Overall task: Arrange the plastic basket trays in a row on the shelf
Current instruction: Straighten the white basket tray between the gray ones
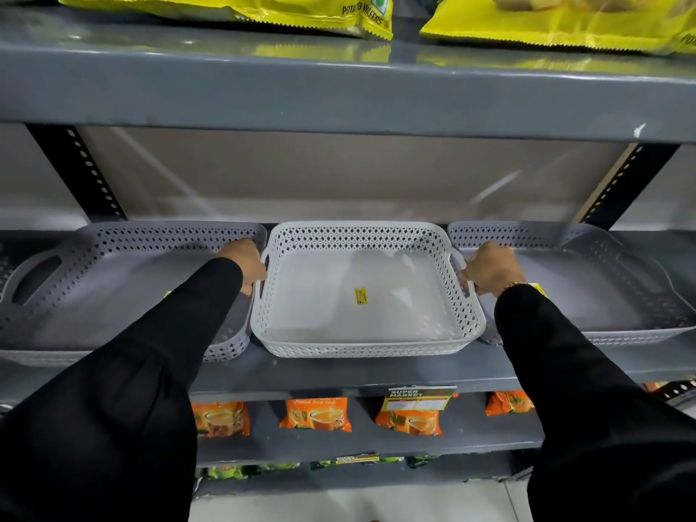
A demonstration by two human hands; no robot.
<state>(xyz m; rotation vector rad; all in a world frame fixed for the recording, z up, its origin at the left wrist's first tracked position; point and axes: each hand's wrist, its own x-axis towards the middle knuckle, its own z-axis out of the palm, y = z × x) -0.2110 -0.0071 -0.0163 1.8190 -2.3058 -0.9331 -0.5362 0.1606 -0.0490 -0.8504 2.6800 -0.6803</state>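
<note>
Three perforated plastic basket trays stand side by side on the grey shelf (pixel 339 374). The middle one is a white tray (pixel 361 348) with a small yellow sticker on its floor. A grey tray (pixel 113 288) lies to its left and another grey tray (pixel 602 295) to its right. My left hand (pixel 243 259) grips the white tray's left handle. My right hand (pixel 489 267) grips its right handle. Both arms wear black sleeves that cover parts of the grey trays.
The shelf above (pixel 339 96) hangs low over the trays and carries yellow wafer bags (pixel 263 13). Black slotted uprights (pixel 79 171) stand at the back corners. Orange packets (pixel 316 414) line the shelf below, with green packets under those.
</note>
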